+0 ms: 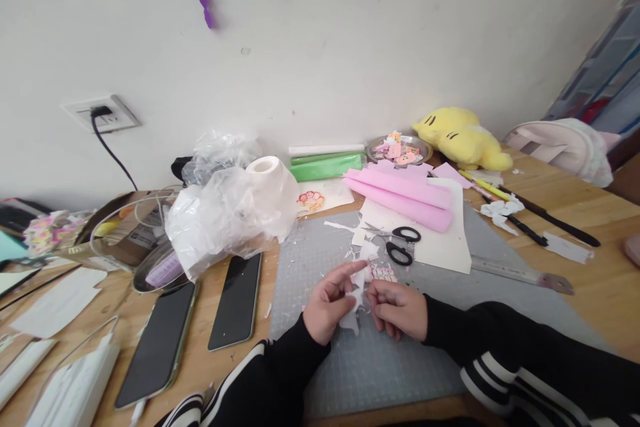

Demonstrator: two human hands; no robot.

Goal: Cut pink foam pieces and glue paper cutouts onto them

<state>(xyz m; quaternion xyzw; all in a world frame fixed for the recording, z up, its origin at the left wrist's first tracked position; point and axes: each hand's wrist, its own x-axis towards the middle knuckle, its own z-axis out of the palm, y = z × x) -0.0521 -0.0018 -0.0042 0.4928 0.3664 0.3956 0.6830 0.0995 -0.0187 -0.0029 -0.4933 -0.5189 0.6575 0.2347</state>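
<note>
Both my hands rest on a grey cutting mat [320, 347]. My left hand [327, 303] pinches a small white paper cutout [356, 300], with the index finger stretched toward a pink-printed sticker piece [383, 273]. My right hand [397, 310] is curled, its fingertips on the same paper from the other side. Black-handled scissors [400, 243] lie just beyond my hands on the mat, beside white paper scraps [367, 250].
Two phones [160, 343] [236, 300] lie face up at left. A crumpled plastic bag [225, 213] and a tape roll [267, 170] sit behind them. Pink foam rolls [400, 197], a green roll [327, 167], a metal ruler [520, 273], pens [550, 220] and a yellow plush [463, 137] lie further back and right.
</note>
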